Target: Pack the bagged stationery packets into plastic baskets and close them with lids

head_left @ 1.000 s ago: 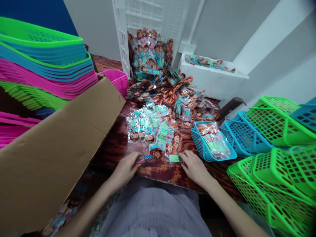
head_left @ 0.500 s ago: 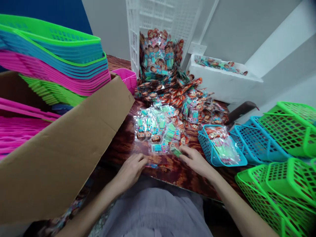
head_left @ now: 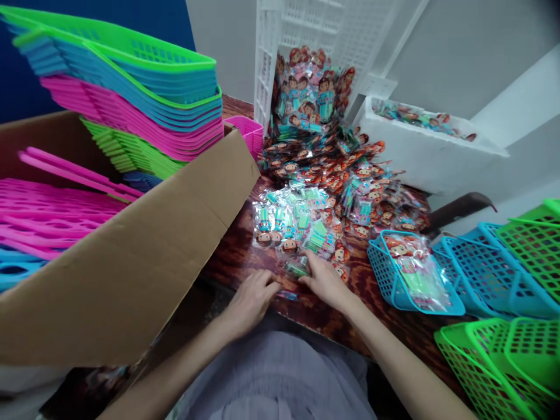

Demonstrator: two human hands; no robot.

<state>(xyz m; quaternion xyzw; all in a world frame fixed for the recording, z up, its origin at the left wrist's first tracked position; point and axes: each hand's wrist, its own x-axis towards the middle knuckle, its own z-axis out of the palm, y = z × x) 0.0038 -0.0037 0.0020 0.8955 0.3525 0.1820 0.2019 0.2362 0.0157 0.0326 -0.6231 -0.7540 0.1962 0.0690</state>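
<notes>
My right hand (head_left: 326, 281) pinches a small clear packet with green contents (head_left: 296, 268) just above the table, at the near edge of a spread of flat packets (head_left: 286, 216). These are clear bags with cartoon-figure heads and green and blue pieces inside. Near the table's front edge, my left hand (head_left: 251, 298) rests with bent fingers, thumb apart, nothing visible in it. By its thumb lies a flat, blue-printed packet (head_left: 287, 296). Right of my right hand, a blue basket (head_left: 385, 286) holds a few similar packets (head_left: 422, 274).
A large heap of packets (head_left: 324, 157) spills from a white crate (head_left: 265, 58) at the back. A white foam box (head_left: 420, 140) stands behind right. On the left, a cardboard box (head_left: 175, 245) holds stacked coloured baskets (head_left: 175, 111). Green baskets (head_left: 490, 361) line the right side.
My right hand has moved left with the green packet, closer to my left hand. The view has shifted, so the surroundings sit further right in the picture. My left hand stays near the table edge.
</notes>
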